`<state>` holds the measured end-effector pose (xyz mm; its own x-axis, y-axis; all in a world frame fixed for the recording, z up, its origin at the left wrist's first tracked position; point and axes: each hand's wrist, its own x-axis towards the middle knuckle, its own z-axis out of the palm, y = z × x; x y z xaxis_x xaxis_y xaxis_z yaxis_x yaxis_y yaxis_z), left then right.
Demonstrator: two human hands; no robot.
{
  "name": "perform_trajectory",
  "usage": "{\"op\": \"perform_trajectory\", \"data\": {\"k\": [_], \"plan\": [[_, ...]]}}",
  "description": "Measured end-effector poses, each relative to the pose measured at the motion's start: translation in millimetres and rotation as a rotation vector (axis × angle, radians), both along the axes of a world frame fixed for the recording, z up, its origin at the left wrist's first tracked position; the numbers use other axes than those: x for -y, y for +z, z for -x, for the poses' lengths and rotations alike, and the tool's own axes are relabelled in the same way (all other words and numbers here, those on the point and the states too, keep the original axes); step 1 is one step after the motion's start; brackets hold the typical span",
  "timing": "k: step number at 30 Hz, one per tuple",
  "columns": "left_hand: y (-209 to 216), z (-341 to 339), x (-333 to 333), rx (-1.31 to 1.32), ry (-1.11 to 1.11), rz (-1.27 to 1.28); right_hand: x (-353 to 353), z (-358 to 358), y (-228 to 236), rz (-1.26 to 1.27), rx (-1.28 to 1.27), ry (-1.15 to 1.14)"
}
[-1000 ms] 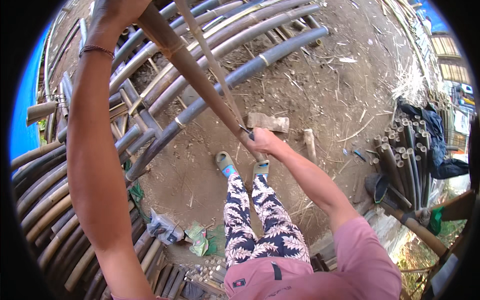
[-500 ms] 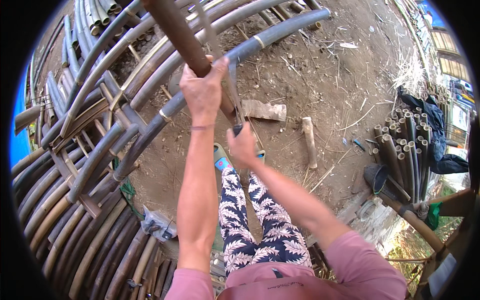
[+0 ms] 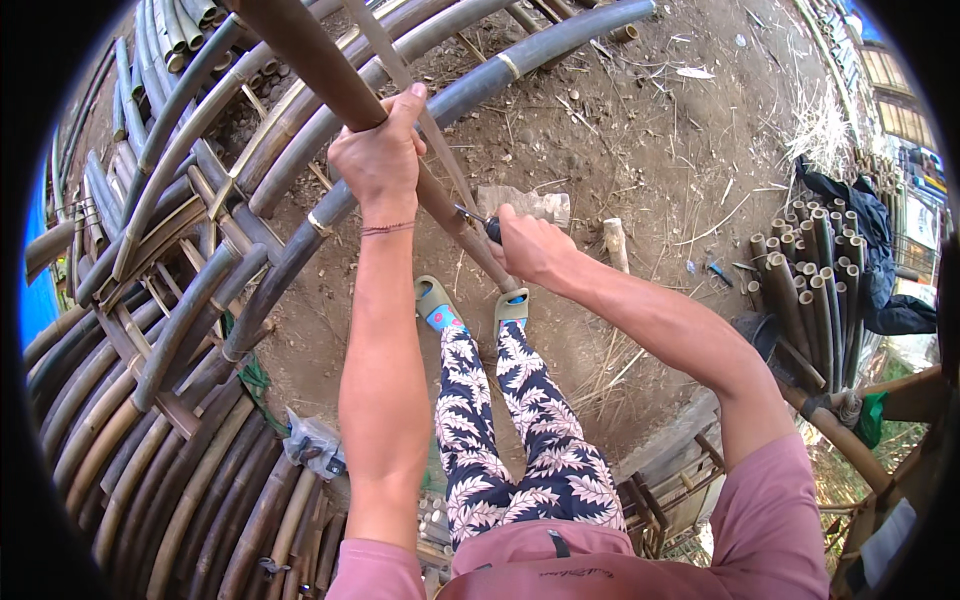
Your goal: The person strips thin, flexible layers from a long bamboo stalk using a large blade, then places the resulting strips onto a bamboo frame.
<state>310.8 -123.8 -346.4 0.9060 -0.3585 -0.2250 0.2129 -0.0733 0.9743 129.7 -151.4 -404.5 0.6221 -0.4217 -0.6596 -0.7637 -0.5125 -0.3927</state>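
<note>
My left hand (image 3: 378,160) is closed around a long brown bamboo pole (image 3: 312,58), which slants from the upper left down to the ground by my right foot. In my right hand (image 3: 532,245) is a knife (image 3: 492,229) with a black handle. Its short visible blade points left at the pole's lower part; whether it touches the pole I cannot tell. A thin, flat strip (image 3: 385,55) runs alongside the pole, down past my left thumb toward the blade. My sandalled feet (image 3: 512,303) stand apart near the pole's lower end.
Curved bamboo frames (image 3: 465,95) and stacked bent poles (image 3: 190,500) fill the left side. On the dirt ground ahead lie a pale broken piece (image 3: 540,206) and a short stick (image 3: 615,245). Upright bamboo tubes (image 3: 810,290) stand bundled at the right, beside dark cloth (image 3: 865,250).
My right hand has swung out to the right with the knife, now more clearly in view. My left hand and the pole have shifted left.
</note>
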Motion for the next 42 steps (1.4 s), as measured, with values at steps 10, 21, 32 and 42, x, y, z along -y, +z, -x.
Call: {"op": "perform_trajectory", "data": {"k": [10, 21, 32, 42], "plan": [[-16, -11, 10, 0.098, -0.021, 0.012, -15, 67, -134, -0.251, -0.078, -0.139], [-31, -30, 11, 0.076, -0.003, -0.04, -19, 64, -124, -0.042, -0.036, 0.036], [-41, -45, 16, 0.111, 0.019, 0.035, -53, 132, -270, -0.132, -0.158, -0.049], [-32, -9, 33, 0.195, -0.013, 0.053, -40, 135, -281, -0.323, -0.43, -0.066]]}}
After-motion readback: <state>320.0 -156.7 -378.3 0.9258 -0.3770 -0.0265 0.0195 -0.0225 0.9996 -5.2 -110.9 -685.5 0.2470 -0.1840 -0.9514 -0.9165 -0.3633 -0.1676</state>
